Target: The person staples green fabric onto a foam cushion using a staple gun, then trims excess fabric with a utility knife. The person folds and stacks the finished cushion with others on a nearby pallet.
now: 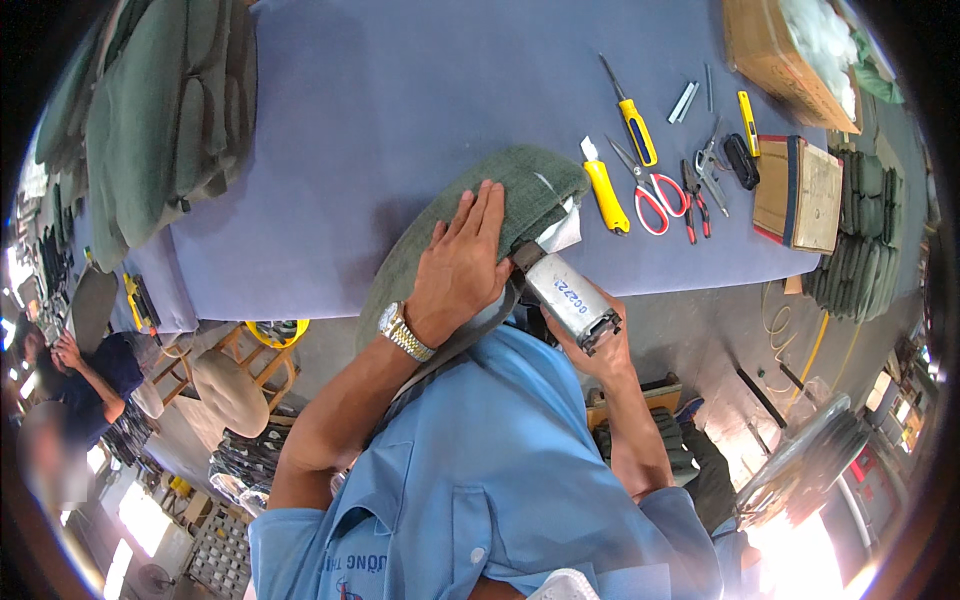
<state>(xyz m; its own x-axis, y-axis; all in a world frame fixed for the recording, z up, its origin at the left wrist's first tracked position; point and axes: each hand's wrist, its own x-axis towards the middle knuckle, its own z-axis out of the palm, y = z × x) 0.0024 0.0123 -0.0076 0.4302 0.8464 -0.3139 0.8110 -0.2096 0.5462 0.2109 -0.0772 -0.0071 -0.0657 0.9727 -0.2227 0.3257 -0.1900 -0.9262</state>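
A green fabric-covered cushion (520, 180) lies at the near edge of the table, its white lining (562, 232) showing at the right end. My left hand (460, 262) is pressed flat on top of it with the fingers stretched out. In my right hand (605, 355) is a silver staple gun (570, 295), gripped with its nose against the cushion's near edge by the lining. Part of the right fingers is hidden behind the tool. To the right of the cushion lie a yellow utility knife (606, 195) and red-handled scissors (652, 200).
On the blue table (400, 90) also lie a screwdriver (636, 130), pliers (696, 200) and staple strips (684, 102). Cardboard boxes (798, 195) stand at the right. Green cushions (170, 120) are piled far left. A co-worker (100, 370) is at the left.
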